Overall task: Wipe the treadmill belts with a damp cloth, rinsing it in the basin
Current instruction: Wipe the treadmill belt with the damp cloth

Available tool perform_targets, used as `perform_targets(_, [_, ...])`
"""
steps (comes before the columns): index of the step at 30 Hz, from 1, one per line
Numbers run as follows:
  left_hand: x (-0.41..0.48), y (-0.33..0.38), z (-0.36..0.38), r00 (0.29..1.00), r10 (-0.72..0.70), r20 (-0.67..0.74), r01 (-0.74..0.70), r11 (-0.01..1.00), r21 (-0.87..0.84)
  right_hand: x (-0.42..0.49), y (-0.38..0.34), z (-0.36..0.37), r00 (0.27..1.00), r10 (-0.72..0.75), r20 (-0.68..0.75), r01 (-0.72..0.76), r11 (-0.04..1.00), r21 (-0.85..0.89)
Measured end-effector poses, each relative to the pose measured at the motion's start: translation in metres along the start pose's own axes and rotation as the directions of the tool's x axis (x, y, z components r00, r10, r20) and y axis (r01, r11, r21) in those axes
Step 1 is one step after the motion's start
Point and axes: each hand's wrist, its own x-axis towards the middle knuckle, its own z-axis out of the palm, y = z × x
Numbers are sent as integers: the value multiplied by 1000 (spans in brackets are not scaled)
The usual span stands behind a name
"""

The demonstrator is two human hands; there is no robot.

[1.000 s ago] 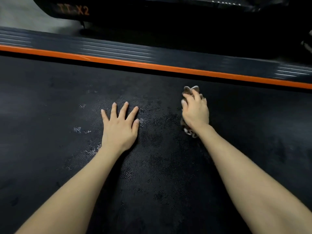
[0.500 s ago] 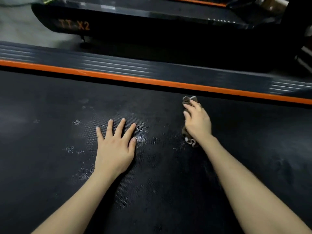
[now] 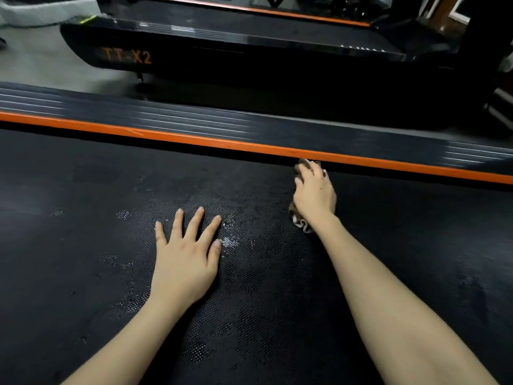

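The black textured treadmill belt (image 3: 83,223) fills the lower view, with damp shiny patches around its middle. My left hand (image 3: 184,259) lies flat on the belt, fingers spread and straight. My right hand (image 3: 315,194) holds a bunched brown and white cloth (image 3: 301,225) down on the belt. Its fingertips and the cloth's front end reach the far edge of the belt, right under the orange strip (image 3: 194,140). Most of the cloth is hidden under the hand. No basin is in view.
Beyond the orange strip runs the grey ribbed side rail (image 3: 166,120). Behind it stands a second black treadmill (image 3: 222,59) marked TT-X2, with grey floor (image 3: 36,65) to its left. Dark equipment stands at the upper right.
My right hand has slid the cloth away from me, from mid-belt up to the orange strip. My left hand stays flat in its place. The view has tilted up.
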Motion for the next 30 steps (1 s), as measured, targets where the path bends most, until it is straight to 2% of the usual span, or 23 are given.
perform_targets(2, [0,0,0,1000,-2,-1,2,1000,4,7,-18,12,999,35,-35,-37,998,-56])
perform_targets(5, [0,0,0,1000,-2,1,2,1000,9,-3,-75,35,984,-171,46,175,977,-121])
perform_targets(7, [1,-1,1,1000,4,3,-4,1000,6,-18,-106,48,945,-315,91,319,947,-35])
perform_targets(10, [0,-3,2,1000,13,-5,-13,1000,-3,-15,-95,40,901,-406,153,409,912,13])
perform_targets(12, [0,-4,2,1000,17,-15,-17,1000,-17,-2,-58,29,922,-363,136,370,929,-26])
perform_targets(16, [0,-2,2,1000,1,-10,-1,1000,-13,4,7,0,992,-121,30,121,992,-22])
perform_targets(18, [0,0,0,1000,-4,0,4,1000,-9,-11,2,-3,995,-99,-1,99,995,24])
perform_targets(19, [-1,0,-1,1000,-4,0,4,1000,-9,-25,-7,-2,991,-136,-6,136,990,46])
perform_targets(24, [-1,1,-4,999,-12,31,12,1000,1,-145,-36,-14,929,-370,23,364,922,131])
perform_targets(26, [0,1,-5,1000,-8,24,8,1000,-3,-208,-35,-32,877,-476,61,465,874,140])
perform_targets(29, [-1,1,-8,1000,-7,22,7,1000,-25,-273,6,-75,753,-626,204,623,777,86])
perform_targets(30, [-1,0,-8,999,-10,32,11,1000,-20,-275,33,-87,747,-633,204,642,766,24])
